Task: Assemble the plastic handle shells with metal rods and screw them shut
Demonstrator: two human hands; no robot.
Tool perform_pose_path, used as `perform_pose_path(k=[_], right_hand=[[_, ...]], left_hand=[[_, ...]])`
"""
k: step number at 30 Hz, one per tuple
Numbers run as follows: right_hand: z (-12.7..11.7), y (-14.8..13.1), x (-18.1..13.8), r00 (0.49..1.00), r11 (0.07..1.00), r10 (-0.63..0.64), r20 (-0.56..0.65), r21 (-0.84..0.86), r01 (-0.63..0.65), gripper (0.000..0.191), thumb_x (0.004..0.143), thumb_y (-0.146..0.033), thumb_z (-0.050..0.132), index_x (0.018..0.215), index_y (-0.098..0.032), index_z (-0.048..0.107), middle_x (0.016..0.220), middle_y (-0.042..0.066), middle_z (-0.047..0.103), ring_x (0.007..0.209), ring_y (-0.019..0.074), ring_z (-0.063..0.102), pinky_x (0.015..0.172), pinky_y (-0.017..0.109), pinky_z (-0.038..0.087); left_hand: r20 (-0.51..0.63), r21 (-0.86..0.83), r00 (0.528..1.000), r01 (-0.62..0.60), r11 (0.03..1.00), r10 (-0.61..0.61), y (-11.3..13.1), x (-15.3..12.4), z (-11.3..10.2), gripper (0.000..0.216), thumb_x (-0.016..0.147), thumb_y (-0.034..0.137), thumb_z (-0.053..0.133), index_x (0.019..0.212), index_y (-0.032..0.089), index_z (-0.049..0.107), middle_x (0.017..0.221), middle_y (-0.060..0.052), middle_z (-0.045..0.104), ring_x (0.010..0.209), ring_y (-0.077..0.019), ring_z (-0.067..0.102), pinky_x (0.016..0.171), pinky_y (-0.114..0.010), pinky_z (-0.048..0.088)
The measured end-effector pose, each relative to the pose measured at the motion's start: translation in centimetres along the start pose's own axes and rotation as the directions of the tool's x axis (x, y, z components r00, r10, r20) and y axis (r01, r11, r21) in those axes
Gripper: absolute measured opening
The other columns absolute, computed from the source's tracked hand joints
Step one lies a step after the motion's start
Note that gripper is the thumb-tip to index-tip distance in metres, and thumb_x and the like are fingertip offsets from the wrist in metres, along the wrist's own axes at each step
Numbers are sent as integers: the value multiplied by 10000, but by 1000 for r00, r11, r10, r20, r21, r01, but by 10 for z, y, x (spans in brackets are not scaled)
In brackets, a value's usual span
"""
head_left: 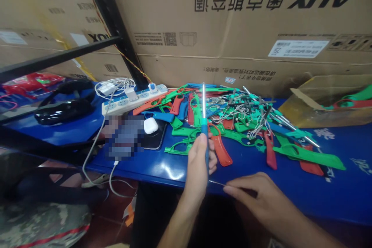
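Note:
My left hand (199, 161) is closed around the blue handle of a tool with a long metal rod (204, 102) that points straight up, over the front of a blue table (334, 190). My right hand (255, 195) is low at the table's front edge, its fingers pinched on a thin metal wire (216, 183) that runs left toward the tool's lower end. Behind the hands lies a heap of green, red and blue plastic frames (232, 124) mixed with metal rods and wire springs.
A white power strip (132, 99) with chargers and cables sits at the left, beside a white earbud case (150, 125) on a dark phone. Black headgear (62, 102) lies further left. Large cardboard boxes (247, 27) wall the back; an open carton (328, 99) holds more frames.

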State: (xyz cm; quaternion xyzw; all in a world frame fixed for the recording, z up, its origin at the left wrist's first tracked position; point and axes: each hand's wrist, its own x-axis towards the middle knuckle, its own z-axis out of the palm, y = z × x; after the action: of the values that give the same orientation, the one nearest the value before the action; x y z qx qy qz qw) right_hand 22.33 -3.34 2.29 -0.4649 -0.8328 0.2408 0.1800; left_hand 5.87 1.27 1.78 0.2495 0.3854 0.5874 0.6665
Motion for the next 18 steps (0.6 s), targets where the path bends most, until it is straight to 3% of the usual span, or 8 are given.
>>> perform_pose_path(k=[2, 4, 6, 9, 11, 14, 16, 18], right_hand=[[-2, 0, 2, 995, 994, 75, 64, 70, -80, 424, 1069, -427, 487, 811, -242, 767, 695, -27, 726, 628, 159, 685, 580, 244, 526], [-2, 3, 0, 999, 998, 38, 12, 41, -39, 366, 1066, -439, 495, 932, -247, 775, 842, -7, 778, 743, 177, 729, 668, 265, 560], [-1, 7, -4, 990, 992, -103, -96, -83, 95, 313, 1080, -390, 473, 1078, -235, 745, 997, 25, 789, 848, 182, 743, 731, 272, 563], [0, 10, -12, 889, 872, -406, -210, -380, 309, 318, 1091, -205, 385, 1086, -218, 703, 943, 17, 777, 822, 165, 726, 730, 277, 528], [-1, 9, -15, 814, 740, -555, -169, -548, 391, 408, 1079, -115, 289, 1074, -195, 689, 842, 3, 762, 755, 161, 704, 714, 297, 501], [-3, 8, -15, 783, 652, -616, -85, -612, 447, 470, 1066, -84, 208, 1117, -146, 671, 796, 18, 752, 697, 156, 677, 682, 311, 482], [0, 9, -13, 788, 690, -604, -117, -571, 444, 436, 1056, -76, 257, 1117, -157, 681, 795, 20, 744, 697, 146, 674, 675, 293, 480], [5, 8, -10, 842, 820, -503, -195, -415, 393, 360, 1058, -104, 354, 1071, -193, 702, 781, 7, 729, 677, 129, 666, 651, 257, 474]], left_hand=[[1, -7, 1000, 5, 1000, -5, 0, 0, 0, 567, 878, 684, 648, 1069, 150, 644, 832, 18, 541, 440, -5, 372, 369, -138, 239], [8, -14, 1000, 12, 1000, -11, -1, 0, 0, 564, 879, 677, 651, 1076, 149, 646, 836, 18, 540, 441, -7, 378, 365, -137, 239], [25, -17, 999, 22, 1000, -21, 0, -1, 0, 561, 876, 665, 663, 1088, 145, 650, 839, 18, 541, 443, -9, 380, 360, -137, 250], [29, -35, 999, 31, 999, -30, -1, 0, -1, 575, 863, 673, 671, 1081, 141, 646, 821, 21, 540, 440, -13, 377, 353, -139, 266], [16, -41, 999, 28, 999, -28, -1, 0, -1, 596, 851, 700, 666, 1058, 141, 641, 800, 24, 539, 434, -15, 377, 351, -141, 268], [6, -44, 1000, 25, 999, -24, -2, 0, -1, 586, 847, 697, 674, 1032, 142, 637, 784, 26, 535, 427, -12, 379, 355, -139, 263], [-5, -64, 1000, 25, 998, -25, 0, 0, -1, 559, 852, 674, 685, 1026, 146, 633, 778, 33, 520, 428, -10, 372, 358, -138, 253], [-8, -75, 999, 31, 997, -32, 2, 0, -1, 529, 855, 649, 695, 1018, 151, 626, 779, 38, 507, 428, -9, 365, 358, -138, 241]])
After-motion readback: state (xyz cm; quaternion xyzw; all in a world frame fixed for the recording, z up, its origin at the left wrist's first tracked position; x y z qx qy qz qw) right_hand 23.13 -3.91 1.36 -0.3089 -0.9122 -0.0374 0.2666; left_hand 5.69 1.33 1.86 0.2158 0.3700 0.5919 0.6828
